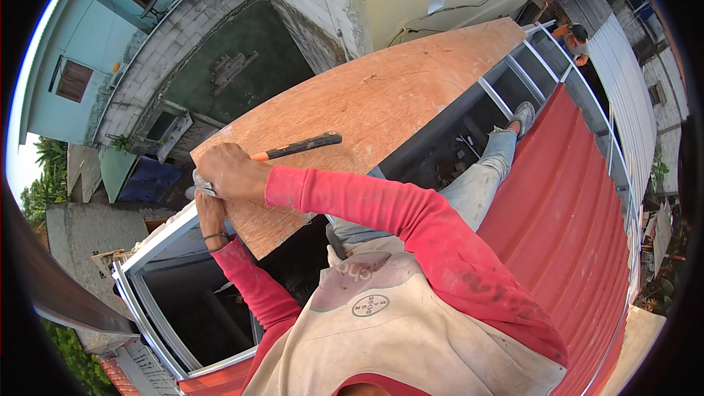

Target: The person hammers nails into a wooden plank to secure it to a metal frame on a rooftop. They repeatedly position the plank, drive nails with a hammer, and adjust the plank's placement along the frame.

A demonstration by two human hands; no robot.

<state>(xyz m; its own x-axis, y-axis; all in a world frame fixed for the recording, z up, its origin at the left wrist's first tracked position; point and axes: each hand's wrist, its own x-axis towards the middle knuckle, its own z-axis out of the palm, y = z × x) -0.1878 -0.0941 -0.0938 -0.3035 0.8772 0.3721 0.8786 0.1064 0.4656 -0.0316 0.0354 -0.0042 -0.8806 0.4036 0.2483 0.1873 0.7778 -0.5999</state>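
Observation:
My right hand (229, 169) is closed round a hammer, close to its metal head (203, 185). The hammer's black and orange handle (304, 145) sticks out to the right over a large plywood sheet (345, 95). Just below the hammer head, at the sheet's left corner, is my left hand (211, 210), with a dark band on its wrist. Its fingers are mostly hidden behind the hammer head and my right hand, so what they hold cannot be told.
Pale metal framing (158, 323) surrounds a dark opening at lower left. Red corrugated roofing (565, 198) lies to the right. My shoe (522, 119) rests by open metal bars (524, 77). Another person (576, 40) is at the far right. A walled green yard (238, 66) lies well below.

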